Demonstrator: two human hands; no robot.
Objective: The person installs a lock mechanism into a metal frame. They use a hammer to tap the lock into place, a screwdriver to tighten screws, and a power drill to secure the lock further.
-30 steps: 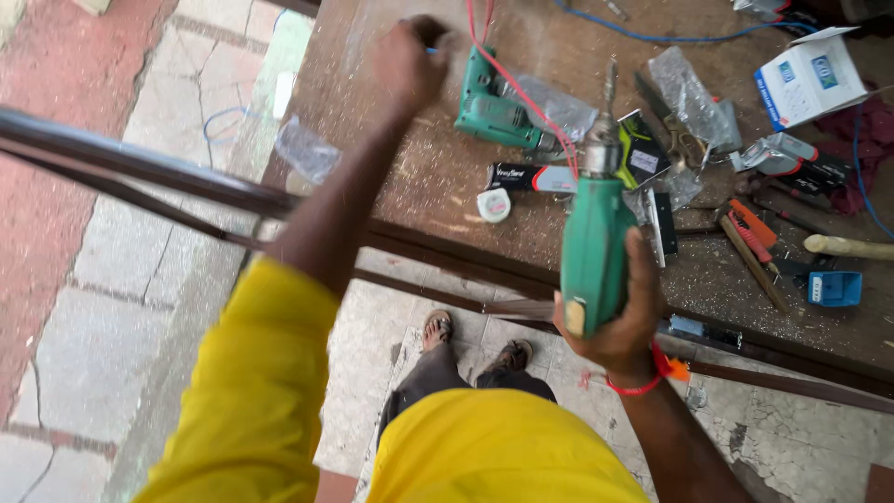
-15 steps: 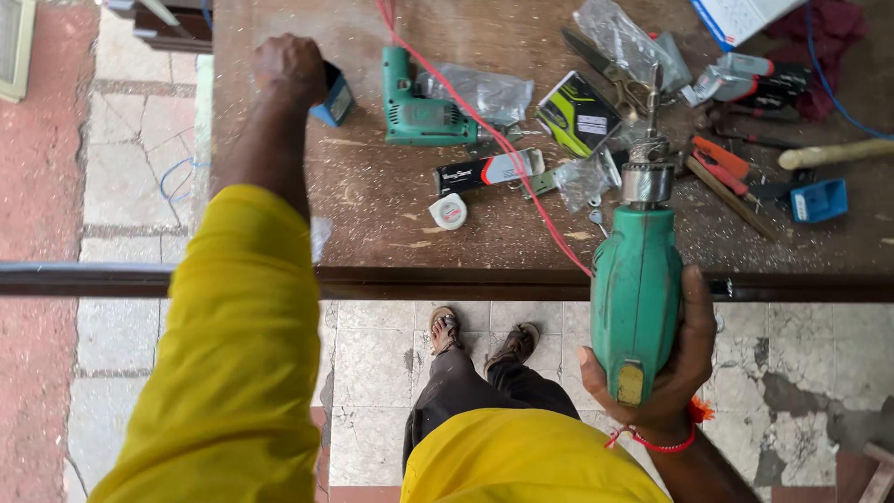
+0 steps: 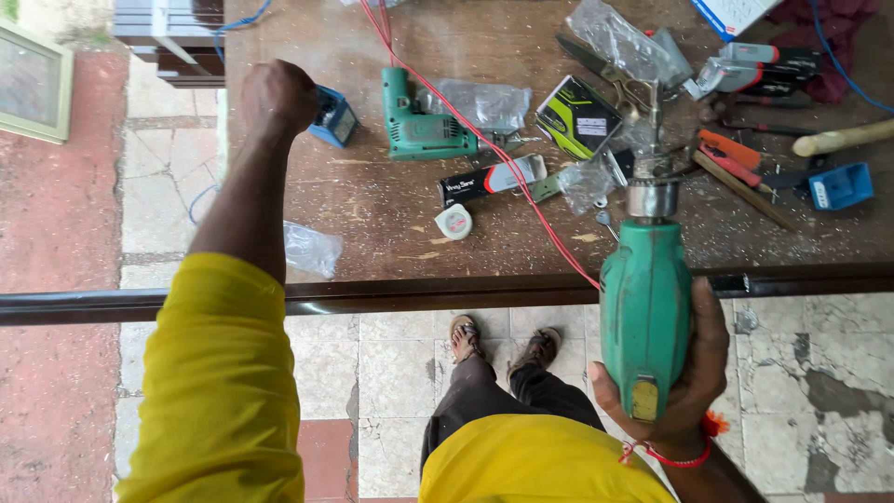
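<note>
My right hand [image 3: 684,373] grips the green drill [image 3: 645,307] just off the table's near edge — the dark metal bar [image 3: 419,293] runs along that edge right under it, blocking a low pass. Ahead of the drill's chuck the table's right half is crowded: plastic bags [image 3: 619,37], pliers [image 3: 731,158], a blue box [image 3: 838,184], a wooden handle [image 3: 843,138]. The red cord [image 3: 484,149] crosses diagonally from the far edge to the drill. My left hand [image 3: 277,93] sits at the left edge beside a small blue box [image 3: 332,116]. Free room — bare wood between the tape roll [image 3: 454,222] and the crumpled bag [image 3: 312,250], near the near edge.
</note>
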